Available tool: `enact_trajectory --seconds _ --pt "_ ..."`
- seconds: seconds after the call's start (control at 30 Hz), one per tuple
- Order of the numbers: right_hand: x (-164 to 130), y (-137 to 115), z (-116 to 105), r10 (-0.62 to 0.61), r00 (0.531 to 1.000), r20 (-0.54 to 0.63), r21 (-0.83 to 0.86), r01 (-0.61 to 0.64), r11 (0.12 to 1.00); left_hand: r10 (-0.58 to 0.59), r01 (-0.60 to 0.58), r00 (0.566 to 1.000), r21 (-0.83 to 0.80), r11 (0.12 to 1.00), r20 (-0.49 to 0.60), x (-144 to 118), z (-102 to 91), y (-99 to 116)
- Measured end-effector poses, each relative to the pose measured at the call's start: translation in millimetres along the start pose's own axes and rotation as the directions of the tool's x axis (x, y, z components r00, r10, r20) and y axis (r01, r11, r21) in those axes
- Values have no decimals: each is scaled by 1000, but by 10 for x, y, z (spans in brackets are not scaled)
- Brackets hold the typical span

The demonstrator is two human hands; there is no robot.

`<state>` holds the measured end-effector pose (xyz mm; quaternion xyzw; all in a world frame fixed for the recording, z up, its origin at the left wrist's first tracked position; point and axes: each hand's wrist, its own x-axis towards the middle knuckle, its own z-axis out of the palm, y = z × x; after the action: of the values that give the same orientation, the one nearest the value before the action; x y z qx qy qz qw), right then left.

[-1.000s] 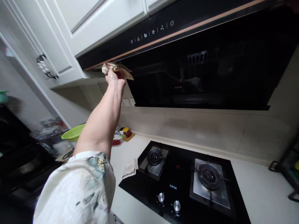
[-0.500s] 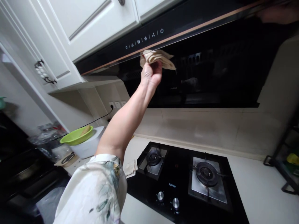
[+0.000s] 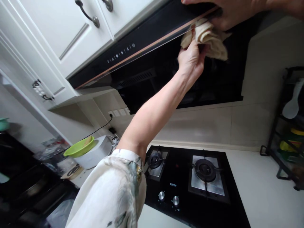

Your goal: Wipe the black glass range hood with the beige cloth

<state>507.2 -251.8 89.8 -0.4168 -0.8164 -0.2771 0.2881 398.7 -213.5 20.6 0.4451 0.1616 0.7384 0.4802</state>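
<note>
My left hand (image 3: 191, 60) is raised and grips a beige cloth (image 3: 209, 39), pressing it against the lower front edge of the black range hood (image 3: 147, 34) near its right end. My right hand (image 3: 235, 11) rests flat on the hood's front just above the cloth, with its fingers spread along the edge. The hood's touch controls (image 3: 121, 52) lie to the left of both hands. Below, a black two-burner gas hob (image 3: 190, 177) sits in the white counter.
White cabinets (image 3: 78, 28) hang over the hood. A green bowl (image 3: 79, 146) rests on a white appliance (image 3: 95, 155) at the left, with a cord running to wall sockets (image 3: 118, 112). A black rack (image 3: 288, 126) stands at the right.
My left hand has slid the cloth rightward along the hood's lower edge. My right hand has come into view on the hood above it. The camera has shifted right and tilted.
</note>
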Motion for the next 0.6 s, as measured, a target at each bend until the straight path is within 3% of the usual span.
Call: enact_trajectory --seconds 0.07,0.13,0.47,0.6 --pt "-9 19 -20 -194 977 -90 -182 175 968 64 -64 998 60 996 2 45 -117 60" --pt "-5 47 -31 -286 953 -100 -278 250 927 121 -121 993 90 989 1 123 -281 139" --pt "-185 -5 -81 -326 926 -189 -323 255 911 293 -285 950 87 955 -105 393 -1000 458" --pt "-190 41 -83 -304 931 -202 -162 275 948 333 -328 930 58 943 -158 469 -1307 642"
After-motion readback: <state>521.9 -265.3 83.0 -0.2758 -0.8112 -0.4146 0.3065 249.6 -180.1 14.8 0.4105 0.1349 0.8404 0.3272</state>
